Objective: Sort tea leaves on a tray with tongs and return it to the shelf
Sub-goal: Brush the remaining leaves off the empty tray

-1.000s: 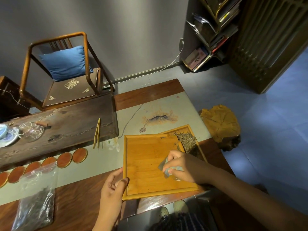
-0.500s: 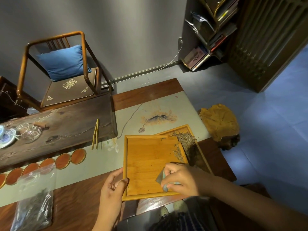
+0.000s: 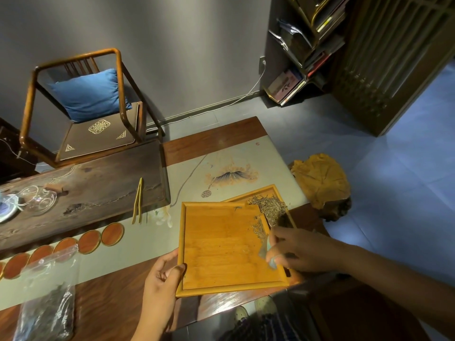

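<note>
Here, the left hand [image 3: 161, 279] is gripping the upper tray [image 3: 221, 244] by its near-left corner while the right hand [image 3: 299, 249], pinching a small scraper [image 3: 267, 252], is working beside tea leaves [image 3: 259, 227] lying just beyond it toward the lower tray [image 3: 261, 193].

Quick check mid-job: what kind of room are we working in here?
Likely a home tea room: a dark wooden tea table with glass teaware, a row of round coasters, and a bookshelf in the corner.

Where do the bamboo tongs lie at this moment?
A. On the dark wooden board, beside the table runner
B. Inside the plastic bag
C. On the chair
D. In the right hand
A: the tongs lie unheld on the dark board's right end.
</note>
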The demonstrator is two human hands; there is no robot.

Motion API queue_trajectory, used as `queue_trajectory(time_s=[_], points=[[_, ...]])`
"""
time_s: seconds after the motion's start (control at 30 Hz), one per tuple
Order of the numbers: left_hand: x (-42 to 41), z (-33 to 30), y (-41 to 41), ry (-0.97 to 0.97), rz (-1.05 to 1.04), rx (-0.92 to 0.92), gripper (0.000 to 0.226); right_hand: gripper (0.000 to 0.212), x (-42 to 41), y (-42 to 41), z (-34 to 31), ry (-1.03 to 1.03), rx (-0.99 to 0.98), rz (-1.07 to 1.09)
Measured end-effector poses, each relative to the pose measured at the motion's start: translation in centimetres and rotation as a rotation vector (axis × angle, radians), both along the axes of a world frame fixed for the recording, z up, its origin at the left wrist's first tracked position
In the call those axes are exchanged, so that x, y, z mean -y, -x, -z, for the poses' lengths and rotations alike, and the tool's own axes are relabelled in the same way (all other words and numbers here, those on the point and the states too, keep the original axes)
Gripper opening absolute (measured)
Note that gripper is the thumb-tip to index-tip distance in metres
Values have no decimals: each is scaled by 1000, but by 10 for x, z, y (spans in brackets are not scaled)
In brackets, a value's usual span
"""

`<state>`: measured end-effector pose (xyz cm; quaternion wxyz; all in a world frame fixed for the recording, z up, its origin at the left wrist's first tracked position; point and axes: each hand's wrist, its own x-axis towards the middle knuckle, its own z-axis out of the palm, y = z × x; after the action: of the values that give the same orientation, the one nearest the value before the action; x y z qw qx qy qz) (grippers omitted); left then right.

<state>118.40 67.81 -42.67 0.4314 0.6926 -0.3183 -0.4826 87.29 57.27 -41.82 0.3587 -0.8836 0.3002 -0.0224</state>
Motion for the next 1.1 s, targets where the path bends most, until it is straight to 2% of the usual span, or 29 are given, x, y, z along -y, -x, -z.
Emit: queue_trajectory(time_s=[0.1,0.3,0.83,1.0,1.1], points=[[-1,-3,2,7,-15,9,30,20,-8,2,4,-11,-58,-80],[-2,-9,3,7,1,29,31,27,-11,4,23,39,-128,-68],[-12,-14,-1,-24,46,88,31,19,39,-18,51,147,3,226],[-11,-14,0,-29,40,78,30,17,41,-18,40,190,51,328],[-9,-14,1,-17,39,77,30,20,23,-26,28,117,118,311]])
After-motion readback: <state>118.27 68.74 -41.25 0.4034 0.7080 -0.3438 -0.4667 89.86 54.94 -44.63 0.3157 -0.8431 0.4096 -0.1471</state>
